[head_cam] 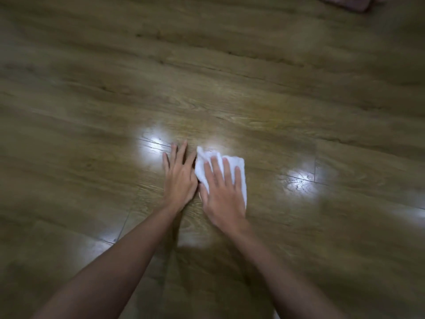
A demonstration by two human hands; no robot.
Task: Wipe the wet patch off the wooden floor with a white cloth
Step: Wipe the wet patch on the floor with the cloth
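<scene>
The white cloth (239, 171) lies crumpled flat on the wooden floor (230, 77), just right of the plank seam that crosses the brightest glare. The right hand (220, 192) presses down on the cloth, fingers (216, 166) straight and spread, gripping nothing. Touching the cloth's left edge, the left hand (180, 178) rests palm-down on the bare boards, fingers likewise stretched out. A pinkish fabric (354, 3), blurred, sits far beyond the cloth at the upper right corner.
</scene>
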